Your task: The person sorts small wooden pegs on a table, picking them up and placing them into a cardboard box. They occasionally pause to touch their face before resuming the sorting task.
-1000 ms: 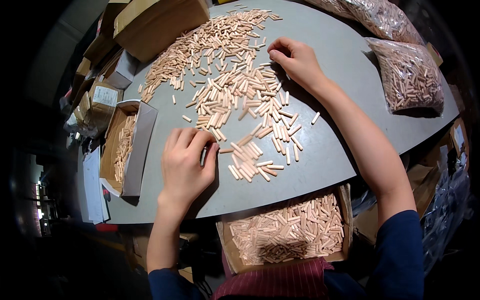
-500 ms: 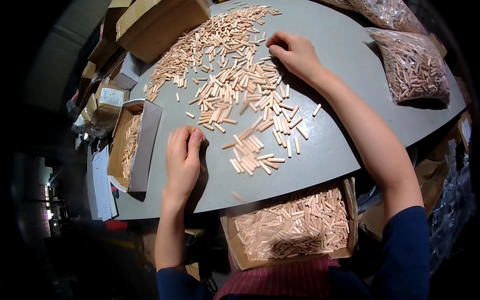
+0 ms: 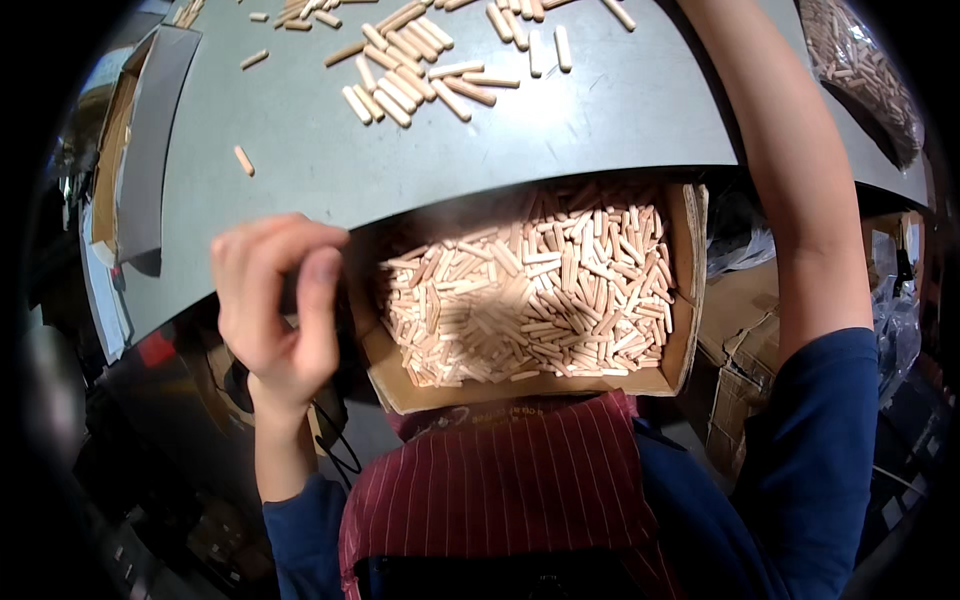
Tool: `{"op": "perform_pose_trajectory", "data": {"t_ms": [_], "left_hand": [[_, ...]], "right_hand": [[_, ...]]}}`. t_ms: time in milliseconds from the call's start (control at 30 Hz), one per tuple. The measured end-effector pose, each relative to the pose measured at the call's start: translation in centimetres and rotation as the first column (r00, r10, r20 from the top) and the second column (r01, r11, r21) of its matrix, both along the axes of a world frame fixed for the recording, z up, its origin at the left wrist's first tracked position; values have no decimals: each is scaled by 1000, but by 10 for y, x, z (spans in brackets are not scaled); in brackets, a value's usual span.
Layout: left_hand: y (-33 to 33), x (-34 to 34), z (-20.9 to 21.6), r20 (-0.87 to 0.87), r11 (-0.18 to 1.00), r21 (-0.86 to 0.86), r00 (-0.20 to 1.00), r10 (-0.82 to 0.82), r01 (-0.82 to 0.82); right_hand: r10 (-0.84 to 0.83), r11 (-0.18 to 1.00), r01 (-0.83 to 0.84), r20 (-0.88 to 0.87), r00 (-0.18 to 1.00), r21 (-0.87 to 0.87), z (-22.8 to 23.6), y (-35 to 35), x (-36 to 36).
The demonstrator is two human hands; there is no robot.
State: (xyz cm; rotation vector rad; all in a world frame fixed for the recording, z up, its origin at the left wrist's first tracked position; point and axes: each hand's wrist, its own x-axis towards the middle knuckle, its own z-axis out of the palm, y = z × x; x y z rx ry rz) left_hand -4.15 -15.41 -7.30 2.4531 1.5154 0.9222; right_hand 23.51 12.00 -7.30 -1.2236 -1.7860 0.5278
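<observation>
My left hand (image 3: 275, 305) hovers by the table's front edge, beside the left end of a cardboard box (image 3: 687, 290). Its fingers are loosely curled, with the thumb apart from them and nothing visible in between. Many fluted wooden dowels (image 3: 570, 290) fill the box, which sits below the table edge, against my striped dark red apron (image 3: 500, 480). Of my right arm (image 3: 800, 180) only the forearm and blue sleeve show; it reaches over the table and the hand is cut off by the upper edge. Loose dowels (image 3: 405, 75) lie on the grey table (image 3: 560, 130).
An open carton (image 3: 145, 150) stands at the table's left side. One stray dowel (image 3: 244, 160) lies near it. At the right edge is a clear plastic bag of dowels (image 3: 865, 75). Torn cardboard (image 3: 745, 345) and plastic film lie below the table on the right.
The view has tipped down toward the box, so the far dowel pile is out of sight. My left hand has moved from the tabletop to the front edge. My right hand has left the picture.
</observation>
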Motion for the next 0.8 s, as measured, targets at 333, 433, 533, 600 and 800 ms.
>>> {"op": "perform_pose_trajectory", "data": {"t_ms": [333, 433, 533, 600, 800], "left_hand": [[-66, 23, -33, -97, 980, -199, 995, 4, -24], [-70, 26, -43, -164, 981, -178, 985, 53, -82], [-65, 31, -42, -208, 998, -40, 978, 29, -39], [-63, 28, -38, -209, 999, -30, 978, 4, -10], [-36, -13, 4, 63, 910, 125, 919, 389, -394]], "right_hand": [[-64, 992, 53, 103, 993, 115, -6, 16, 10], [-32, 999, 33, 37, 999, -42, 22, -27, -1], [72, 994, -80, -111, 991, -73, 17, -22, 10], [-26, 981, -9, -179, 984, -195, 14, -9, 5], [-2, 976, -57, -265, 964, -213, 22, -27, -1]]}}
